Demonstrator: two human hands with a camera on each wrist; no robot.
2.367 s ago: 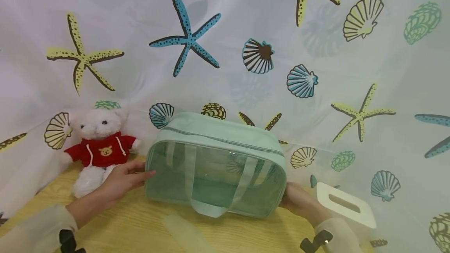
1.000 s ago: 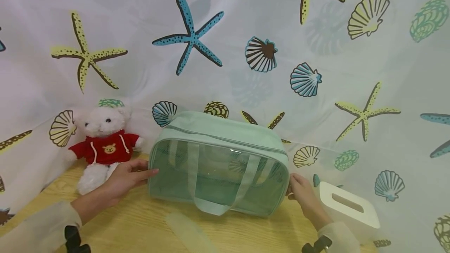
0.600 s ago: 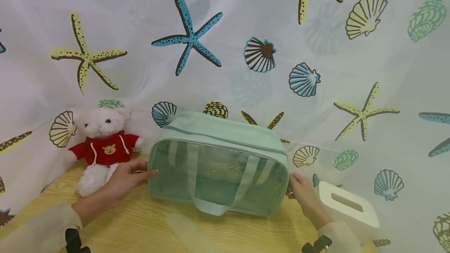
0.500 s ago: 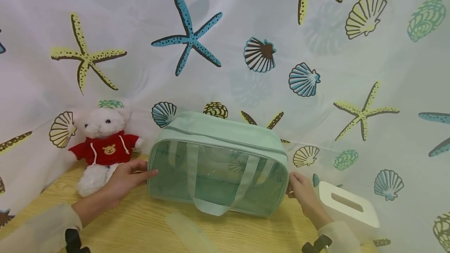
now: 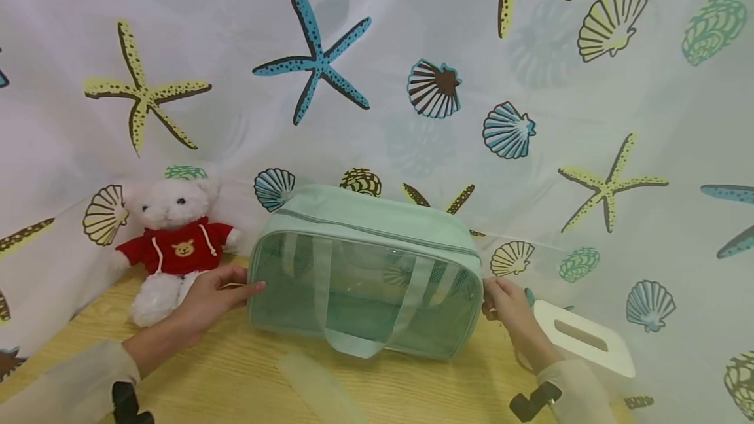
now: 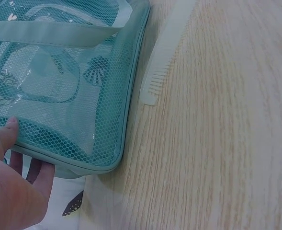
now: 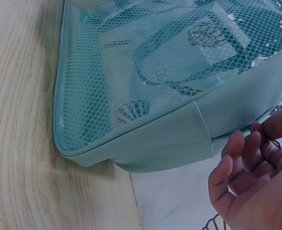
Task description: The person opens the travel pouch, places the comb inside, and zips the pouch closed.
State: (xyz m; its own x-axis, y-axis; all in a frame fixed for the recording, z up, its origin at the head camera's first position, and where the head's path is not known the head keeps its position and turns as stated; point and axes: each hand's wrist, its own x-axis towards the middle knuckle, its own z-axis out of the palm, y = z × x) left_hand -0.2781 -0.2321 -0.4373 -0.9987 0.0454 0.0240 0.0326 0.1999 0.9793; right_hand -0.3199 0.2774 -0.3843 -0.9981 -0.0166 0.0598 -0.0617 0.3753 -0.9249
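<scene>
A mint-green toiletry bag (image 5: pixel 377 214) with see-through mesh sides and a strap handle stands in the middle of the table, its top zipper closed along the visible length. My left hand (image 5: pixel 209 300) grips its left end. In the left wrist view, that thumb (image 6: pixel 9 132) lies on the mesh face and the fingers go behind the edge. At the bag's right end is my right hand (image 5: pixel 509 313). The right wrist view shows its curled fingers (image 7: pixel 255 143) pinching a small dark zipper pull (image 7: pixel 275 142) at the end of the zipper.
A white teddy bear (image 5: pixel 182 250) in a red hoodie sits left of the bag. A white tissue box (image 5: pixel 589 345) stands close to my right forearm. In front of the bag lies a pale comb (image 6: pixel 164 57). A shell-and-starfish curtain (image 5: pixel 377 84) hangs behind.
My right hand has shifted from partly behind the bag's lower right end to its outer side, then slightly higher. My left hand keeps its hold; the bag has barely moved.
</scene>
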